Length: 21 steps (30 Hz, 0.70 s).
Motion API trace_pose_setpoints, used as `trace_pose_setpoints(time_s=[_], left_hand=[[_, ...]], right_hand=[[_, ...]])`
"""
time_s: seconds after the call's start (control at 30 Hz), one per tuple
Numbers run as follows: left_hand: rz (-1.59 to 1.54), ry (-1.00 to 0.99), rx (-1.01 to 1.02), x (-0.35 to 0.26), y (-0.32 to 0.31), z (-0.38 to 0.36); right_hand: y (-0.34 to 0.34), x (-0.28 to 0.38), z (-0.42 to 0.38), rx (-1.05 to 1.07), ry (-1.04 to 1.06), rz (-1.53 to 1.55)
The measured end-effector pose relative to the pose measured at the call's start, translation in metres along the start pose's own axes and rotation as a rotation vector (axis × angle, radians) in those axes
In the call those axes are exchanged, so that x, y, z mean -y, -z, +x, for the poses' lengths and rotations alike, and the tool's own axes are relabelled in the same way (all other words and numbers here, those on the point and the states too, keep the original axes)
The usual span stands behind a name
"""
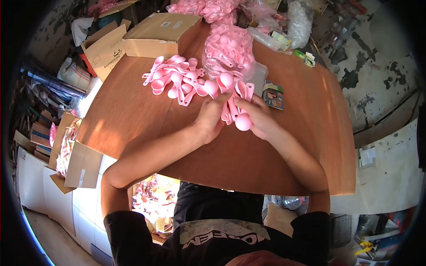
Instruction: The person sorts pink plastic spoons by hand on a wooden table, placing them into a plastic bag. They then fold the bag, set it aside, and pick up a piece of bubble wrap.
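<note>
Pink plastic scoops [243,122], a small loose bunch, held over the middle of the tabletop [288,146], between the left hand [211,117] and the right hand [259,117]. Grip of each: closed on the bunch, thumbs on top; undersides hidden. Tabletop: reddish-brown wood, smooth, a faint seam running across it, sunlit patches at left and right, front edge curved by the lens. At its far left, a closed cardboard carton [151,44], with an open carton [104,55] beside it. Near the far side, a clear bag [228,46] packed with more pink scoops, other pink bagged goods behind. Just right of the held bunch, a small printed packet [273,94], mostly blue, with a pale green band. Room: cluttered; wall [355,66] at right with dark, flaking paint; open box of small wrapped packets [66,148] at left; more wrapped packets [155,201] below the front edge. Scoops, appearance: pale pink, glossy where light catches; rounded bowls, some domed side up, others showing the hollow; flat handles, a hole at the visible ends. Loose pile of matching scoops [177,77] on the wood, left of the bunch, handles pointing every way, bowls overlapping.
</note>
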State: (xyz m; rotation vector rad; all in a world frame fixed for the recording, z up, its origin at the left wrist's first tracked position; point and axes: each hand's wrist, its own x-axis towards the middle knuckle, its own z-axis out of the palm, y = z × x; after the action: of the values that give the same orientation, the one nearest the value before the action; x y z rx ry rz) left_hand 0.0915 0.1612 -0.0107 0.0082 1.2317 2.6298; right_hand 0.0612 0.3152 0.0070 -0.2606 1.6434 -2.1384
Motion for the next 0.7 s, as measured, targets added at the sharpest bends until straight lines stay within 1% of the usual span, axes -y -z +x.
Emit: trace_pose_setpoints(time_s=[0.03, 0.07, 0.1, 0.17, 0.2, 0.37, 0.43, 0.47, 0.5, 0.57, 0.6, 0.63, 0.7], left_hand=[[0.041, -0.071, -0.040, -0.001, 0.001, -0.001], [0.043, -0.072, -0.041, -0.001, 0.002, -0.001], [0.021, -0.157, -0.082, -0.006, -0.003, -0.004], [-0.022, -0.331, -0.169, -0.015, -0.007, -0.010], [0.019, -0.343, -0.140, -0.020, 0.002, -0.010], [0.079, -0.415, -0.169, -0.042, 0.036, -0.013], [0.181, -0.406, -0.150, -0.055, 0.044, -0.018], [0.285, -0.381, -0.204, -0.062, 0.048, -0.021], [0.287, -0.384, -0.214, -0.067, 0.053, -0.020], [0.347, -0.484, -0.230, -0.074, 0.061, -0.014], [0.422, -0.525, -0.315, -0.081, 0.055, -0.018], [0.422, -0.527, -0.319, -0.082, 0.061, -0.015], [0.470, -0.629, -0.306, -0.088, 0.074, -0.004]], right_hand=[[-0.001, -0.001, 0.001, 0.000, 0.002, 0.002], [-0.001, -0.003, 0.005, 0.019, 0.051, 0.001], [-0.003, -0.003, 0.007, 0.039, 0.101, 0.000], [-0.012, -0.002, 0.010, 0.055, 0.115, -0.003], [-0.017, 0.000, 0.012, 0.068, 0.130, -0.007], [-0.035, 0.001, 0.030, 0.088, 0.145, -0.012], [-0.046, 0.003, 0.037, 0.048, 0.140, -0.189], [-0.054, 0.002, 0.039, 0.060, 0.181, -0.172], [-0.059, 0.001, 0.045, 0.069, 0.178, -0.170], [-0.069, 0.001, 0.058, 0.172, 0.172, -0.269], [-0.076, -0.001, 0.064, 0.215, 0.180, -0.232], [-0.081, -0.004, 0.071, 0.220, 0.179, -0.233], [-0.093, -0.011, 0.084, 0.299, 0.195, -0.207]])
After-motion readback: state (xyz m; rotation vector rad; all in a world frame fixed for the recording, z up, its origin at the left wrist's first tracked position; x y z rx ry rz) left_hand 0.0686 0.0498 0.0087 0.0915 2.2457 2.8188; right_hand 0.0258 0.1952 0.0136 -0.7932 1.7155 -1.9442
